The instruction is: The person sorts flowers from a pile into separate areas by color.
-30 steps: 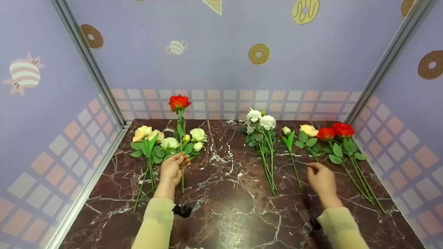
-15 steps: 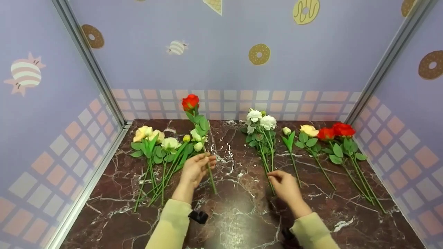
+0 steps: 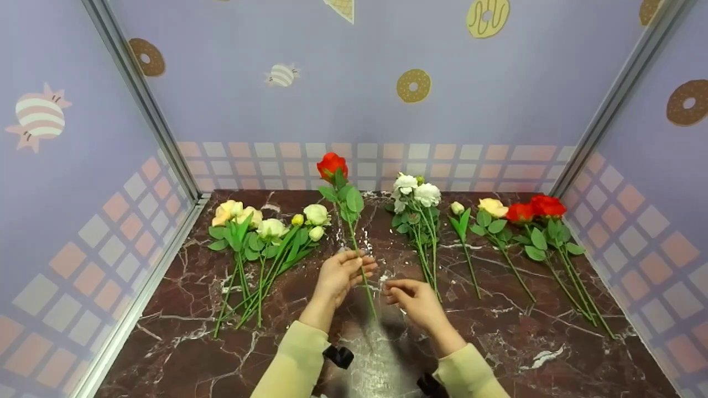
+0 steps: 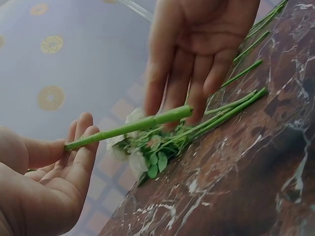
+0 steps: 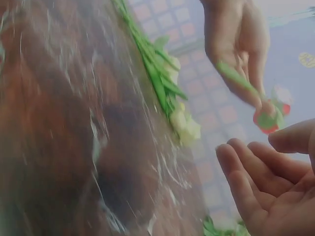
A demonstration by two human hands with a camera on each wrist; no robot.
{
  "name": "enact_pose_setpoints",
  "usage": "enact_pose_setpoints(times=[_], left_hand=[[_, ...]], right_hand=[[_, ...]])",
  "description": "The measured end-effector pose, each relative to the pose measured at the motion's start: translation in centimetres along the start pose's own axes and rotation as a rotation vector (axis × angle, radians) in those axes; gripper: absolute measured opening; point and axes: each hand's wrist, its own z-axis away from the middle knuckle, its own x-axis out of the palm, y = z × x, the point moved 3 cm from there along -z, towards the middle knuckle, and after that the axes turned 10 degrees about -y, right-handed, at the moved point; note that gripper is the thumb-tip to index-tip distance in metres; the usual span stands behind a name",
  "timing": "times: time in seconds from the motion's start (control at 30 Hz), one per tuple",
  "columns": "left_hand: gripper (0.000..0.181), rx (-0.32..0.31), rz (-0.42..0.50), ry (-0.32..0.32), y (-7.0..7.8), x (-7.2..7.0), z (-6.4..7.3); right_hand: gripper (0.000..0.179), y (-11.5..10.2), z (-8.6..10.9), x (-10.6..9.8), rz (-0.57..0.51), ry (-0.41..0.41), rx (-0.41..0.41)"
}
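My left hand (image 3: 338, 276) pinches the green stem of a red rose (image 3: 332, 166) between thumb and fingers, the bloom raised above the table. In the left wrist view, the cut stem end (image 4: 167, 116) sticks out past the thumb. My right hand (image 3: 415, 301) is close to the right of that stem, apart from it. Its fingers are extended and hold nothing, as the right wrist view of the right hand (image 5: 270, 182) shows. Several white flowers (image 3: 417, 193) lie just beyond the right hand, stems toward me.
Cream and pale green flowers (image 3: 271, 228) lie at the left of the marble table (image 3: 193, 354). To the right are a white bud (image 3: 457, 208), a yellow rose (image 3: 493, 208) and red roses (image 3: 547, 206). Patterned walls (image 3: 354, 110) enclose the back and sides.
My left hand has carried the red rose rightward from above the left flowers to mid-table. My right hand has moved left from near the yellow rose, passing the white flowers' stems.
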Motion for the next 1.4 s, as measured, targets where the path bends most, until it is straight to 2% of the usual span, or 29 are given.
enact_pose_setpoints(times=[0.23, 0.37, 0.67, 0.9, 1.03, 1.13, 1.3, 1.4], left_hand=[[0.025, 0.006, -0.034, 0.003, -0.9, 1.3, -0.2], [0.024, 0.010, -0.062, -0.002, -1.4, 1.7, -0.1], [0.030, 0.001, -0.080, -0.029, -1.8, 2.2, -0.1], [0.035, -0.019, -0.086, -0.031, -1.7, 2.2, -0.1], [0.036, -0.018, -0.071, -0.023, -1.4, 1.5, 0.0], [0.036, -0.008, -0.074, 0.012, -1.2, 0.4, 0.0], [0.036, 0.005, -0.112, 0.122, -0.9, -2.1, 0.1], [0.034, 0.001, -0.168, 0.205, -0.6, -3.9, 0.3]], right_hand=[[0.035, 0.2, 0.0, 2.0, -0.124, -0.065, 0.043], [0.033, 0.6, 0.0, 2.6, -0.196, -0.072, 0.057], [0.026, 1.2, -0.1, 2.6, -0.184, -0.041, 0.013], [0.026, 1.4, 0.1, 2.1, -0.201, -0.011, 0.027], [0.030, 1.7, 0.4, 1.2, -0.189, 0.025, 0.038], [0.030, 2.1, 0.6, 0.1, -0.165, 0.062, 0.048], [0.026, 2.6, 1.1, -2.1, -0.118, 0.144, 0.062], [0.024, 2.9, 1.4, -3.5, -0.096, 0.199, 0.074]])
